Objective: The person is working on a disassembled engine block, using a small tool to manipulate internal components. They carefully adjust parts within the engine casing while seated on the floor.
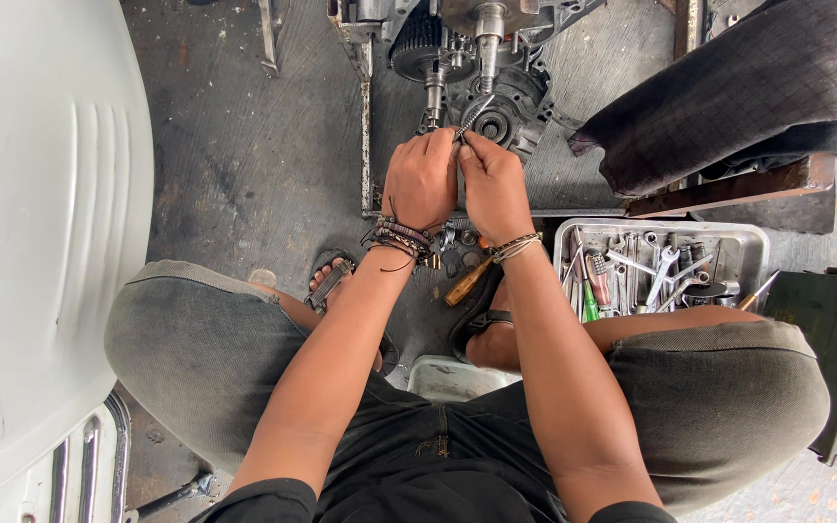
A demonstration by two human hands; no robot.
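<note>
My left hand and my right hand are pressed together over the floor, both closed around one thin metal tool. Its tip pokes out above my fingers and points at a round part of the opened engine. The engine shows gears and upright shafts, and lies just beyond my hands. Beaded and cord bracelets circle both wrists. The part of the tool inside my fists is hidden.
A metal tray of wrenches and screwdrivers sits at right. A wooden-handled tool lies by my sandalled feet. A white scooter body panel fills the left. A dark cushioned seat on wood is at upper right; a green box beside my knee.
</note>
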